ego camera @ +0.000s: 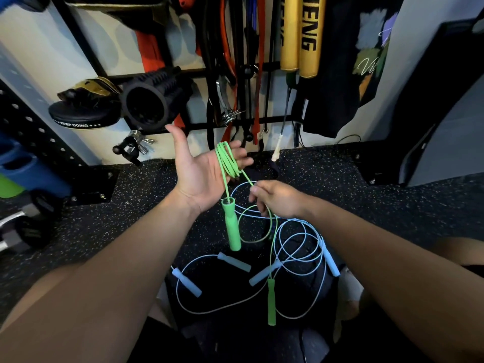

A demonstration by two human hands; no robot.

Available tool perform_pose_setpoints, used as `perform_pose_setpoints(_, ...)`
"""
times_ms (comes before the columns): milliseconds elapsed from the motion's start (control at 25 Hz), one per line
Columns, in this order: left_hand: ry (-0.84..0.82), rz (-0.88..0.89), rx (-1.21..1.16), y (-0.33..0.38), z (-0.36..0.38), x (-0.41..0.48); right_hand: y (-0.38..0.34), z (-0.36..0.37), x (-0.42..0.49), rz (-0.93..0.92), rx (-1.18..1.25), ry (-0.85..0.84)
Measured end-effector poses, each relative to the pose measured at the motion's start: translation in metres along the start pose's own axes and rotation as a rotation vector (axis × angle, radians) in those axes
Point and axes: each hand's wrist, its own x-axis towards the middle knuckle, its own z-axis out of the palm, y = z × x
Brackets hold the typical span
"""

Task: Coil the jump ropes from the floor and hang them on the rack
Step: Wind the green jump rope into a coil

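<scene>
My left hand is held palm up with straight fingers, and several loops of the green jump rope are wound round those fingers. One green handle dangles below that palm. My right hand pinches the green cord just right of the coil. The other green handle lies on the floor. Light blue jump ropes lie tangled on the dark speckled floor under my hands, with blue handles spread around. The black wall rack stands ahead.
The rack holds hanging straps and bands, gold pads, a black foam roller and a round black pad. A dark shirt hangs at right. Dumbbells sit at the left.
</scene>
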Motion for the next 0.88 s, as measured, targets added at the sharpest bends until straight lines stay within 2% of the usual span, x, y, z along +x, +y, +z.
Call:
perform_pose_setpoints(200,0.127,0.093,0.029,0.005,-0.003,0.007,-0.017,0.002,-0.009,-0.014,-0.197,-0.137)
perform_pose_setpoints(320,0.173,0.066,0.203,0.003,-0.008,0.009,-0.035,-0.009,-0.012,-0.101,-0.385,-0.095)
perform_pose_setpoints(480,0.151,-0.037,0.459,-0.011,-0.008,0.013,-0.051,-0.015,-0.016,-0.22,-0.607,-0.049)
perform_pose_setpoints(560,0.064,-0.15,0.605,-0.018,-0.005,0.011,-0.058,-0.022,-0.02,-0.253,-0.706,-0.009)
perform_pose_setpoints(640,-0.096,-0.283,0.716,-0.022,0.0,0.006,-0.061,-0.034,-0.023,-0.309,-0.736,0.062)
perform_pose_setpoints(760,-0.218,-0.439,0.686,-0.02,0.007,-0.001,-0.055,-0.052,-0.025,-0.334,-0.683,0.148)
perform_pose_setpoints(880,-0.282,-0.486,0.605,-0.015,0.008,-0.002,-0.041,-0.062,-0.024,-0.318,-0.617,0.266)
